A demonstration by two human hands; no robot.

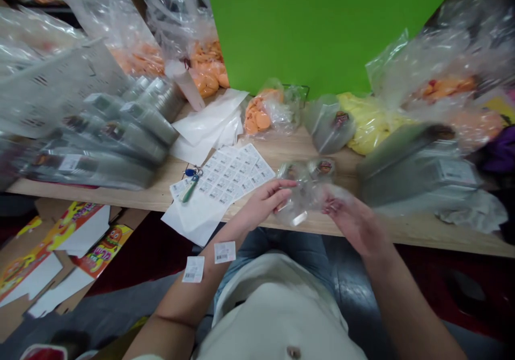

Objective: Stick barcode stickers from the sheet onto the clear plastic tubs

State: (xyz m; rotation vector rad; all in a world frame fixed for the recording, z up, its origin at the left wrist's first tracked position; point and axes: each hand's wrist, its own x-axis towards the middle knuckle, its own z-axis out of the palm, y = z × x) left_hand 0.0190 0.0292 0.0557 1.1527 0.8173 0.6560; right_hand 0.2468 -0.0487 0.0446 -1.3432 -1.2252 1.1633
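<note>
My left hand (270,199) is at the near edge of the table, its fingers closed against the left side of a clear plastic container (294,210). On the other side, my right hand (356,220) is blurred by motion, with fingertips pinched on clear plastic at the container's right. Whether that plastic is part of the same container I cannot tell. Just behind them sit two small clear packs, one with a burger-like picture (322,167). Two white barcode stickers (224,252) cling to my left forearm.
Sheets of barcode labels (229,175) lie left of my hands, under a keyring (190,185). Stacked clear packs stand at left (132,129) and right (422,172). Behind are bags of orange pieces (257,116), a yellow bag (366,124) and a green panel (322,27).
</note>
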